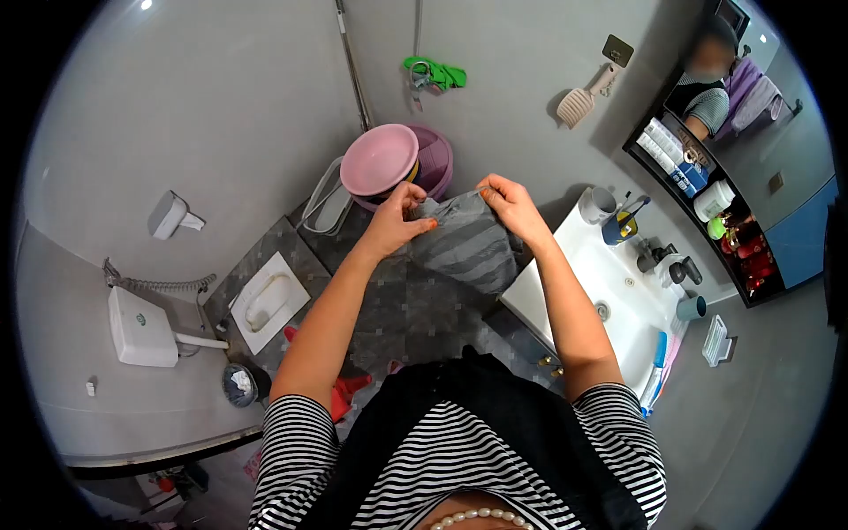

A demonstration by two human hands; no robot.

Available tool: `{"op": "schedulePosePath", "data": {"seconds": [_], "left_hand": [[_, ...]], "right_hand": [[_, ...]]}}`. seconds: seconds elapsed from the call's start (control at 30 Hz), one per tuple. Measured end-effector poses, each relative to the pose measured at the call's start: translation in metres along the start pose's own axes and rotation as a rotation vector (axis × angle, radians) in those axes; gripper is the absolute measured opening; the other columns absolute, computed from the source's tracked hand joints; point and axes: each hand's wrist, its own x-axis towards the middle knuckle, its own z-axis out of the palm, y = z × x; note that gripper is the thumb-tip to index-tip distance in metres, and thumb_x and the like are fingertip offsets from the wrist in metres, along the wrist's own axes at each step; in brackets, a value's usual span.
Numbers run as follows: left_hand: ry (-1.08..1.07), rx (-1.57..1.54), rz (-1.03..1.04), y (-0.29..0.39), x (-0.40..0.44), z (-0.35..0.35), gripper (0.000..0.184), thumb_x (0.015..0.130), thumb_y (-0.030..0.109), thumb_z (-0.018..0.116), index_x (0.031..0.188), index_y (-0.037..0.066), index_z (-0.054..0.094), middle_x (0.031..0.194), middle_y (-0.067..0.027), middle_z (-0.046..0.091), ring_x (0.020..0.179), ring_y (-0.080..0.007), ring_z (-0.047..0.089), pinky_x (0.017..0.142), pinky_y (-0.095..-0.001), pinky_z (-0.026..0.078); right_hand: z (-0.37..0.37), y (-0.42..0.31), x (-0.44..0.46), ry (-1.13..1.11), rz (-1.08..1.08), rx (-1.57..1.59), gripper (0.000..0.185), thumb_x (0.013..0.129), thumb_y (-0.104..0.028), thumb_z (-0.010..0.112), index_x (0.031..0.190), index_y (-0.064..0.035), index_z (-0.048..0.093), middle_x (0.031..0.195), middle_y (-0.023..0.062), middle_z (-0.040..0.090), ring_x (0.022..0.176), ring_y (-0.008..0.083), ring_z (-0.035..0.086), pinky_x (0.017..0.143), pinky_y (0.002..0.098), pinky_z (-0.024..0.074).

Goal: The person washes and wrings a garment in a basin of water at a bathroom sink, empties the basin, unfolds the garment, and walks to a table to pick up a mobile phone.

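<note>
standing at lower left of the frame, a dark waste bin [261, 380] holds crumpled white paper [240, 381]; above it lies the squat toilet pan [284, 309]. at upper centre a pink basin [378, 159] tops a stack. mid-frame, the left hand [397, 219] pinches one top corner of what looks like a thin grey plastic bag [468, 243], which hangs over the tiled floor [402, 322]. the right hand [514, 210] grips the other top corner, fingers closed; whether the mouth is parted i cannot tell. pulling too hard between those pinches could split the film, and a loosened one would let a side sag. at right, the bag's lower corner could catch on the washbasin [579, 253], and a rightward swing might knock the toothbrush cup [617, 231].
</note>
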Motion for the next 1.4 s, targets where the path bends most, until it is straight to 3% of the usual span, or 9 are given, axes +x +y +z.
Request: {"op": "schedulePosePath", "data": {"seconds": [0.13,0.33,0.6,0.8,0.97,1.23,1.3,1.37,1.4], "left_hand": [[-0.136,0.556,0.137,-0.008,0.005,-0.01,0.025,0.071,0.017,0.069,0.082,0.001,0.053,0.07,-0.0098,0.048,0.064,-0.0126,0.046,0.061,-0.0283,0.038],[-0.151,0.184,0.048,-0.031,0.016,-0.02,0.015,0.077,0.011,0.064,0.076,0.0,0.054,0.065,-0.0028,0.049,0.064,-0.0093,0.046,0.059,-0.0267,0.038],[0.133,0.324,0.164,0.026,0.031,-0.037,0.016,0.077,0.01,0.064,0.088,-0.001,0.059,0.072,-0.0055,0.058,0.068,-0.0109,0.052,0.062,-0.027,0.042],[0.294,0.116,0.54,0.139,0.005,-0.031,0.015,0.077,0.005,0.062,0.09,-0.002,0.06,0.075,-0.0092,0.057,0.065,-0.0136,0.053,0.058,-0.026,0.042],[-0.19,0.359,0.636,0.129,-0.039,0.013,0.022,0.069,0.007,0.065,0.09,0.004,0.062,0.075,-0.0092,0.052,0.066,-0.0249,0.053,0.059,-0.0338,0.043],[-0.587,-0.024,0.131,-0.007,-0.036,0.007,0.024,0.086,0.019,0.058,0.104,0.003,0.061,0.096,-0.006,0.063,0.084,-0.0125,0.058,0.075,-0.0291,0.047],[-0.061,-0.049,-0.09,-0.036,-0.023,-0.01,0.026,0.09,0.027,0.052,0.096,0.004,0.063,0.088,-0.0039,0.064,0.082,-0.0108,0.058,0.07,-0.0255,0.045],[0.181,-0.239,-0.248,-0.05,-0.019,-0.018,0.043,0.091,0.043,0.044,0.095,0.005,0.063,0.089,-0.0043,0.064,0.082,-0.012,0.059,0.071,-0.0275,0.045],[0.163,-0.323,-0.394,-0.056,-0.02,-0.024,0.053,0.088,0.052,0.041,0.096,0.004,0.063,0.089,-0.0058,0.064,0.081,-0.0139,0.06,0.072,-0.0281,0.045]], "right_hand": [[-0.013,0.0,0.005,-0.001,-0.035,-0.041,0.017,0.084,-0.015,0.05,0.089,-0.0002,0.057,0.066,0.0087,0.054,0.066,0.0145,0.05,0.063,0.0297,0.0413],[-0.025,0.028,0.001,0.147,-0.148,-0.388,0.013,0.08,-0.013,0.055,0.088,-0.0029,0.059,0.086,0.0154,0.058,0.082,0.0348,0.055,0.07,0.04,0.0431],[-0.017,0.024,0.028,0.269,0.274,-0.304,0.014,0.083,-0.014,0.054,0.09,-0.0035,0.062,0.073,0.0134,0.063,0.073,0.0286,0.061,0.069,0.0364,0.0458],[-0.012,-0.063,0.006,0.981,-0.613,0.358,0.021,0.089,-0.004,0.05,0.108,-0.0019,0.043,0.095,0.0108,0.055,0.087,0.016,0.053,0.076,0.0259,0.0433],[0.026,-0.032,-0.013,0.504,0.289,1.277,0.024,0.092,-0.016,0.044,0.111,-0.0017,0.048,0.089,0.0039,0.054,0.081,0.0167,0.054,0.074,0.0297,0.0466],[0.015,-0.014,-0.014,0.337,-0.344,-0.514,0.032,0.092,-0.025,0.038,0.112,-0.0037,0.05,0.101,0.0091,0.057,0.094,0.0233,0.055,0.084,0.0325,0.0452],[0.021,0.004,-0.003,0.228,-0.282,-0.359,0.036,0.094,-0.03,0.034,0.114,-0.0039,0.049,0.107,0.014,0.054,0.1,0.0265,0.052,0.089,0.0326,0.0433],[0.03,-0.008,-0.014,0.208,0.161,1.349,0.037,0.091,-0.03,0.04,0.114,-0.0033,0.049,0.111,0.0157,0.052,0.102,0.0284,0.051,0.087,0.0334,0.043],[0.033,-0.008,-0.017,0.168,0.175,1.366,0.038,0.09,-0.029,0.042,0.118,-0.0041,0.047,0.113,0.0154,0.05,0.104,0.028,0.049,0.088,0.0332,0.0421]]}}
